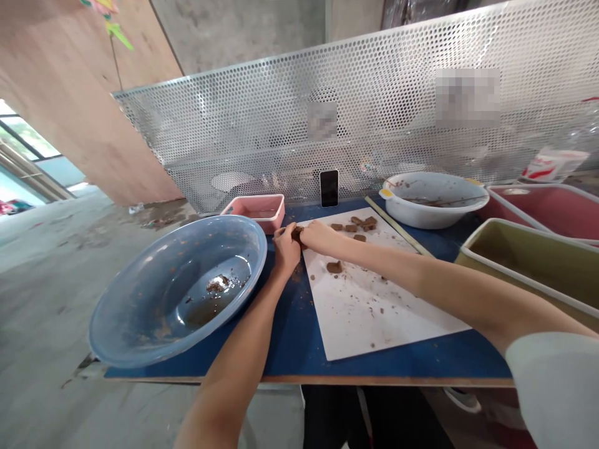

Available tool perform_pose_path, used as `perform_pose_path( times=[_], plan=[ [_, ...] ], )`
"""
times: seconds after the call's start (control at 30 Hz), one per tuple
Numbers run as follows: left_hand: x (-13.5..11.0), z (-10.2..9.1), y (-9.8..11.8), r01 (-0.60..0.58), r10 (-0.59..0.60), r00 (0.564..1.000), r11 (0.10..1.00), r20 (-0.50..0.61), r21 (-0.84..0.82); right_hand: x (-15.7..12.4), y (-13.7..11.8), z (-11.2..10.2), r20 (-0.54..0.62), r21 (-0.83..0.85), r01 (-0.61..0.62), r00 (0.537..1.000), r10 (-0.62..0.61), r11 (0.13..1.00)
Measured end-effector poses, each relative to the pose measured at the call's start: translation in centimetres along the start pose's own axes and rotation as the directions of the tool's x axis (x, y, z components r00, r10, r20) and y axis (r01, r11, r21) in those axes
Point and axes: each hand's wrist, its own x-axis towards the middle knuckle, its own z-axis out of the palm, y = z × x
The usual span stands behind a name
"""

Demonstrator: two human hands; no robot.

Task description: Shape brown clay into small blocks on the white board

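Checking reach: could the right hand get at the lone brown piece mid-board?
Probably yes: the brown piece lies uncovered on the white board, close to the right hand, nothing between; but that hand pinches a brown lump.

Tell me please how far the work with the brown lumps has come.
Done, it seems: several small brown pieces lie on the white board. In hand: the left hand and right hand press one brown lump between them. Left: only wet scraps show in the blue basin.
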Motion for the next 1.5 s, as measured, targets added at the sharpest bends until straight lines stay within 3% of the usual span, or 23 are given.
perform_pose_path(
  times=[0.5,0.73,0.97,1.2,1.5],
  plan=[
    [-0.1,-0.3,0.6,-0.002,0.000,1.000,0.997,0.020,0.081,0.0,0.7,0.2,0.035,0.052,0.012,0.999,-0.013,0.999],
    [0.0,-0.1,-0.3,0.002,-0.002,1.000,0.999,-0.001,0.048,-0.6,2.2,-0.7,0.064,0.173,-0.167,0.985,0.158,0.971],
    [0.0,0.1,-0.6,-0.019,0.019,1.000,1.000,-0.009,-0.003,-0.1,1.4,0.8,0.129,0.317,-0.338,0.941,0.313,0.886],
    [0.3,0.2,-0.6,-0.006,0.006,1.000,0.999,-0.015,-0.032,1.2,2.4,1.1,0.165,0.448,-0.306,0.952,0.259,0.840],
    [0.3,0.2,-0.5,0.023,-0.023,0.999,1.000,-0.024,-0.018,2.0,2.9,1.1,0.187,0.468,-0.305,0.951,0.244,0.829]
  ],
)
